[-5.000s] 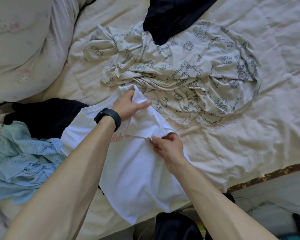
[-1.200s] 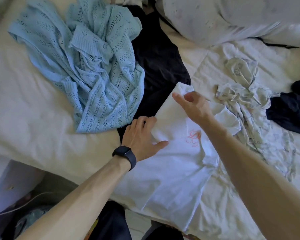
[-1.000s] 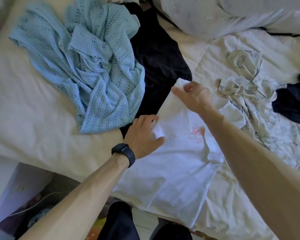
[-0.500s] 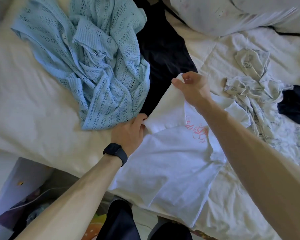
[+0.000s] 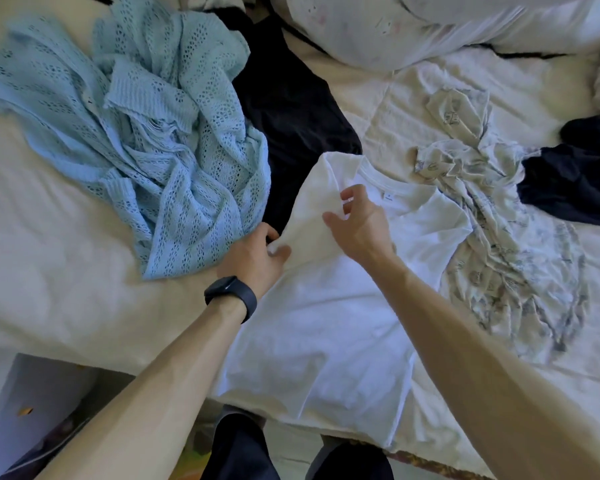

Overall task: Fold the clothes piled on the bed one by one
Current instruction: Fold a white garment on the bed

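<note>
A white T-shirt (image 5: 326, 323) lies flat at the bed's near edge, neck towards the pillows. Its left sleeve side is folded inward over the chest, and the neck label shows. My left hand (image 5: 253, 258), with a black watch on the wrist, grips the shirt's left edge at the fold. My right hand (image 5: 357, 223) hovers just over the folded part with thumb spread and fingers loosely curled; nothing is plainly held in it.
A light blue knit garment (image 5: 153, 133) lies crumpled at the left, with a black garment (image 5: 291, 98) beside it. A printed cream garment (image 5: 499, 237) and a dark navy one (image 5: 575, 178) lie at the right. Pillows (image 5: 430, 22) sit at the back. The bed edge (image 5: 430, 462) runs along the bottom.
My right hand laid the lifted sleeve flap down across the chest, covering the red print, and loosened its grip. My left hand stays at the fold's edge.
</note>
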`<state>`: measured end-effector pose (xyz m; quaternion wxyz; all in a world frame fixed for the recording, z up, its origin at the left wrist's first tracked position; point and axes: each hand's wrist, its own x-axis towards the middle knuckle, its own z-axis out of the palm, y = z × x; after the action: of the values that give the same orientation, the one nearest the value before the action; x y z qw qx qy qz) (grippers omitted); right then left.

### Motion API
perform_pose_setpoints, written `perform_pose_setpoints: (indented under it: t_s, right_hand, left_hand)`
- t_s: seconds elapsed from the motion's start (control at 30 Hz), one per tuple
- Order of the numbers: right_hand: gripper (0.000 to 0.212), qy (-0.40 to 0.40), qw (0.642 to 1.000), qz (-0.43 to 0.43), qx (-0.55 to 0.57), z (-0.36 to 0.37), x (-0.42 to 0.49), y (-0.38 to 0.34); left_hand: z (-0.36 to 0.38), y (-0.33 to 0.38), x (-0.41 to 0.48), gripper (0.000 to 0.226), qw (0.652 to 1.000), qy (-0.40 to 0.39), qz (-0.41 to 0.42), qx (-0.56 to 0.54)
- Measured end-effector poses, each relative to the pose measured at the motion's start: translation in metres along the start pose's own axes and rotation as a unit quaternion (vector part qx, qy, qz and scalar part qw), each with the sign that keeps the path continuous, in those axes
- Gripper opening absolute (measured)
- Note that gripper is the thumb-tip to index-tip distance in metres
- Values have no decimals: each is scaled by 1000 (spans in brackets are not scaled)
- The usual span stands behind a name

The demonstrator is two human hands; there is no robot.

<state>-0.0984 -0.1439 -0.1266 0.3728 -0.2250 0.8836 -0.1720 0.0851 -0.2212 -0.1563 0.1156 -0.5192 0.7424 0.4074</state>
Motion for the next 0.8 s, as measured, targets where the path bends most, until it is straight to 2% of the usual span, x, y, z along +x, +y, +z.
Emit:
perform_pose_setpoints:
  t_s: [0.07,0.13,0.2,0.27,0.33,0.4,0.5,0.63,0.7,0.8]
  right_hand:
    - [49,69,997,-21,-3,9,-24,11]
    - [47,128,991,-12,34,19,-58,30]
    - [39,171,974,59,137,30,-95,59]
    - [39,179,950,157,200,42,-138,97]
    - [43,162,942,233,180,55,-183,137]
    - [47,150,934,284,154,68,-223,171]
    - [38,153,921,323,155,84,-261,202]
    - [26,124,902,335,243,98,-281,219]
    - [23,109,911,313,246,105,-286,230]
    - [30,140,928,274,209,107,-297,249]
  left_hand:
    - [2,0,-5,31,1000,26,16,-4]
    - [5,-1,-18,41,998,58,19,0]
    - [11,-9,-37,53,998,65,6,-2]
    - [15,-26,-61,61,999,50,-9,5]
    - [16,-49,-87,58,999,34,-26,-5]
    - [19,-72,-112,44,998,26,-45,-44]
    - [23,-102,-141,32,993,2,-92,-75]
    - [27,-133,-163,27,993,-50,-100,-23]
    - [31,-142,-166,23,991,-98,-90,-8]
    - [31,-154,-170,17,989,-130,-72,15]
